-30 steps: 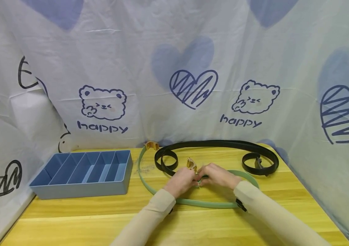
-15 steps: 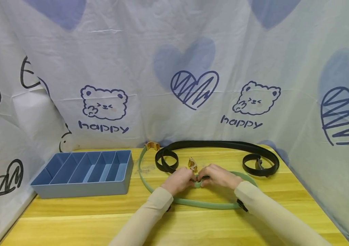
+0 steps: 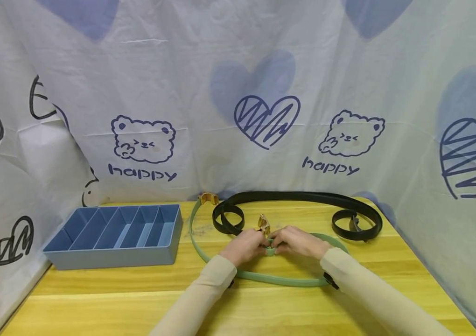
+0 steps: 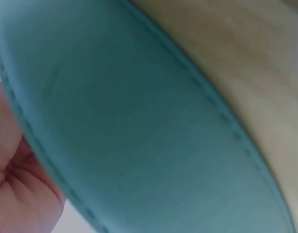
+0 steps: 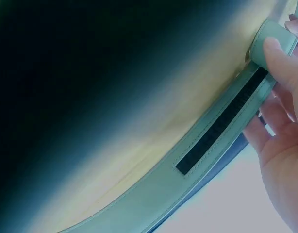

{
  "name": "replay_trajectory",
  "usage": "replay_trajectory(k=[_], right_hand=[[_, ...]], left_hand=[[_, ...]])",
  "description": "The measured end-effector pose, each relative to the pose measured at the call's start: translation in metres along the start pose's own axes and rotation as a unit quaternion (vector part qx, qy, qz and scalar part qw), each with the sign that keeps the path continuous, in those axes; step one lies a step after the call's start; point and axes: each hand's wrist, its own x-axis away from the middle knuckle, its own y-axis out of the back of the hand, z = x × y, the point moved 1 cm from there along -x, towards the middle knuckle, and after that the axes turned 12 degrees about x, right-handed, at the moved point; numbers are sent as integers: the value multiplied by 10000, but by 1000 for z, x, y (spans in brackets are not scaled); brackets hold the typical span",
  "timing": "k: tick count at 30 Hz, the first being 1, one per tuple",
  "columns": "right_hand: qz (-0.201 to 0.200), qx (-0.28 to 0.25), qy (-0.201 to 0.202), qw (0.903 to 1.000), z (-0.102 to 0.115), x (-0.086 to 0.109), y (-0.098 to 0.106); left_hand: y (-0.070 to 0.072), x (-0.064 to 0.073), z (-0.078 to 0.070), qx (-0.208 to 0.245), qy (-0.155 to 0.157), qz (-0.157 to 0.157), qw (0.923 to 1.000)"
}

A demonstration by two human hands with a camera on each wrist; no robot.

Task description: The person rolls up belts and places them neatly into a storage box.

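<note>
A green belt (image 3: 280, 280) lies in a wide loop on the table, with a gold buckle (image 3: 208, 198) at its far left end. Its other end is bent into a small roll (image 3: 270, 251) between my hands. My left hand (image 3: 244, 247) pinches the left side of this roll. From the right, my right hand (image 3: 298, 241) grips it, and in the right wrist view the thumb (image 5: 280, 60) presses on the rolled end, beside a black strip (image 5: 222, 121) on the belt. The belt (image 4: 120, 116) fills most of the left wrist view, hiding the left fingertips.
Behind my hands a black belt (image 3: 297, 197) stretches across the back, curled at both ends. Another gold buckle (image 3: 263, 224) stands just beyond my fingers. To the left sits a blue divided box (image 3: 112, 238). A printed curtain (image 3: 204, 93) hangs behind the table.
My hands stay in nearly the same place, with small finger movements at the roll. The roll shows more clearly between them now. The belts and the box have not moved.
</note>
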Motion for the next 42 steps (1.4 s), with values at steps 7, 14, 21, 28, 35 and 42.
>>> replay_trajectory(k=[7,14,21,28,35,42], right_hand=[[-130,-17,116,9998,6,0,-2],[98,-37,-73,9999,6,0,0],[195,349,-49,9992,6,4,0],[25,142,-27,9999,10,6,-5],[-101,80,-3,9999,16,6,-7],[238,50,-183,9995,12,2,1]], left_hand=[[-2,-3,-4,-333,176,-108,9992],[-2,0,-5,-81,209,-80,9997],[2,7,-1,87,190,154,9997],[-2,5,-2,-96,89,-2,9999],[-10,6,-10,-394,200,-172,9989],[0,11,-6,-108,265,-19,9996]])
